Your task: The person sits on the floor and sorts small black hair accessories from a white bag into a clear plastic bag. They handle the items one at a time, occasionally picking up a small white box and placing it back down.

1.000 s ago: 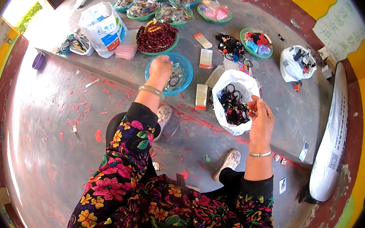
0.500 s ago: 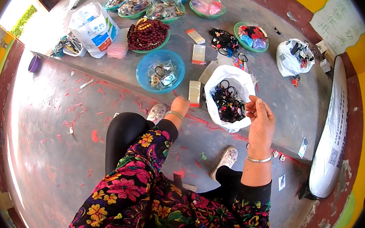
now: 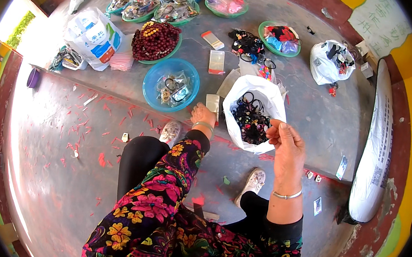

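Note:
My left hand (image 3: 203, 115) is at the left edge of a small pale box (image 3: 213, 102), its fingers curled downward. Whether they grip the box or something small beside it is hidden. My right hand (image 3: 288, 144) is raised at the right rim of an open white plastic bag (image 3: 231, 122), thumb and fingertips pinched together. Anything in that pinch is too small to make out. Inside the bag lies a heap of black elastic hair ties (image 3: 252, 117) with small coloured bits. A blue plastic basin (image 3: 146, 85) with small clear packets and bands stands left of my left hand.
Red bead strings (image 3: 155, 42) fill a basin farther back, with several more basins behind. Two small boxes (image 3: 217, 61) (image 3: 212, 40) and black hair ties (image 3: 247, 44) lie beyond the bag. A white bag (image 3: 326, 70) stands at right, near a long white roll (image 3: 372, 154). A step edge crosses the floor.
The view has shifted slightly. My left hand has come up against the small pale box. My right hand has moved a little left and down, over the bag's rim, still pinched.

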`<act>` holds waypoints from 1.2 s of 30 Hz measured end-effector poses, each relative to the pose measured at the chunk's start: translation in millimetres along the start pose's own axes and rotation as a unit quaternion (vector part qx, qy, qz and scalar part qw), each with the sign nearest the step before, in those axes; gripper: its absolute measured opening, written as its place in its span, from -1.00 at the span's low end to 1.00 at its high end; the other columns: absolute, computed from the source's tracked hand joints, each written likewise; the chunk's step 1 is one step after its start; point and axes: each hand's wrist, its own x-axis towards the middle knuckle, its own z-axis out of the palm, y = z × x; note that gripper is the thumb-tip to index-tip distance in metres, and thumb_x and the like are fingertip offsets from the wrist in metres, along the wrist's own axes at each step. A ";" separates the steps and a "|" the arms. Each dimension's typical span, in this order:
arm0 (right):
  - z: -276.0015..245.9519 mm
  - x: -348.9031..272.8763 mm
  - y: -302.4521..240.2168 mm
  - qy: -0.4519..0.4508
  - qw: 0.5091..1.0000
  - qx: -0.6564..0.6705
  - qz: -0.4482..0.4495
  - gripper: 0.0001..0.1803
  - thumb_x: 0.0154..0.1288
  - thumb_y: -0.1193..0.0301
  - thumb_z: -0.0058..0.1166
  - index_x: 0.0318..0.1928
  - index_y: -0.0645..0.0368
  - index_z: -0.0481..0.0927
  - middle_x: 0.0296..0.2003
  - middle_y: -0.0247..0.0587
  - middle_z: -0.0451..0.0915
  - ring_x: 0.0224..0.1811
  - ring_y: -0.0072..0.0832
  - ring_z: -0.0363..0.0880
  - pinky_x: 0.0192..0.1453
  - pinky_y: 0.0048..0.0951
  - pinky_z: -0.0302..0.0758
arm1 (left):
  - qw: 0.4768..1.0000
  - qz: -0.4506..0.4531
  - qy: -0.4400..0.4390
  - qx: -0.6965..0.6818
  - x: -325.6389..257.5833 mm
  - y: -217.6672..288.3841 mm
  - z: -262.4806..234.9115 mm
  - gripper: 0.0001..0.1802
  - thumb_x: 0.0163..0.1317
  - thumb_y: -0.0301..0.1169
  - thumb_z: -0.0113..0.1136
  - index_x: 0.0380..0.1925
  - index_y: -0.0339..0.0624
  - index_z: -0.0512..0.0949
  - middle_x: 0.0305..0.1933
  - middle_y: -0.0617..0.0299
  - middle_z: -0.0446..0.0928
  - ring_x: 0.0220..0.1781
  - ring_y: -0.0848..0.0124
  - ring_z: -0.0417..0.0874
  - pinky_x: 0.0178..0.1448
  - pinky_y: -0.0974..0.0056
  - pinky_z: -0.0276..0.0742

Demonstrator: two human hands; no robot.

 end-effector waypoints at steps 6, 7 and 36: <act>6.5 2.1 4.2 -0.017 1.000 -0.007 0.018 -0.74 0.27 0.31 0.04 -0.25 0.27 0.63 -0.46 -0.31 0.59 -0.40 -0.64 0.50 -0.32 -0.62 0.33 | 0.999 -0.002 -0.006 -0.033 10.4 -4.9 10.1 -0.52 -0.04 -0.36 0.21 -0.10 -0.28 0.33 -0.01 -0.04 0.43 0.08 0.03 0.45 0.13 0.07 0.38; 6.5 2.2 5.5 -0.021 1.000 -0.009 0.021 -0.74 0.27 0.32 0.03 -0.25 0.27 0.63 -0.47 -0.31 0.59 -0.40 -0.64 0.49 -0.32 -0.63 0.32 | 0.999 -0.003 -0.011 -0.046 11.8 -6.2 12.5 -0.52 -0.04 -0.37 0.21 -0.10 -0.28 0.34 0.00 -0.05 0.43 0.07 0.02 0.46 0.13 0.08 0.38; 12.2 -10.8 -3.6 -0.052 0.998 0.027 -0.010 -0.79 0.13 0.37 0.21 -0.28 0.25 0.57 -0.45 -0.41 0.54 -0.45 -0.73 0.43 -0.35 -0.67 0.37 | 0.694 0.204 -0.420 -0.548 -178.7 55.7 -170.3 -0.58 0.09 -0.70 -0.03 0.02 -0.29 0.34 -0.07 0.20 0.48 -0.06 0.46 0.52 0.05 0.31 0.45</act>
